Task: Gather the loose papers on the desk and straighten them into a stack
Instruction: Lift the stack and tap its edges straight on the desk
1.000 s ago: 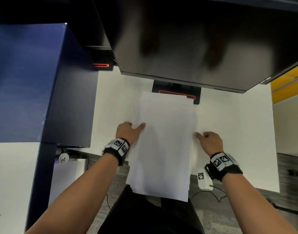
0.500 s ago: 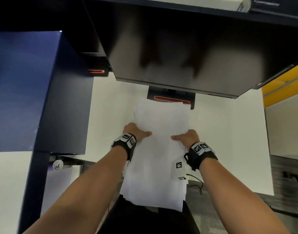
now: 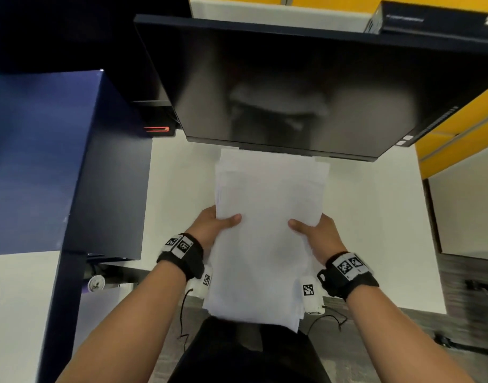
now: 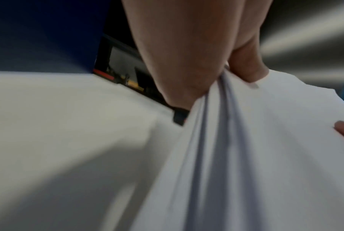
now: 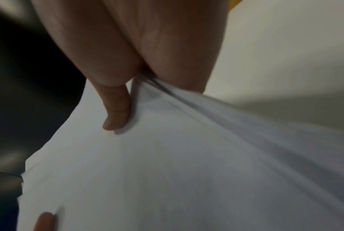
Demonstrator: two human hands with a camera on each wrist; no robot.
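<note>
A bundle of white papers (image 3: 265, 230) is lifted off the white desk (image 3: 375, 217), its edges uneven and fanned at top and bottom. My left hand (image 3: 215, 225) grips the bundle's left edge, thumb on top and fingers hidden underneath. My right hand (image 3: 317, 233) grips the right edge the same way. In the left wrist view the thumb (image 4: 246, 62) presses on the papers (image 4: 265, 156), whose layered edges show. In the right wrist view the thumb (image 5: 115, 106) lies on the top sheet of the papers (image 5: 167, 171).
A dark monitor (image 3: 306, 87) hangs over the back of the desk, close above the papers' far edge. A tall blue box (image 3: 57, 161) stands at the left. A yellow cabinet (image 3: 464, 128) is at the right. The near desk edge runs under my wrists.
Both hands closed in from the sheets' sides, took hold of the bundle and lifted it off the desk. The papers now sit higher and nearer the monitor.
</note>
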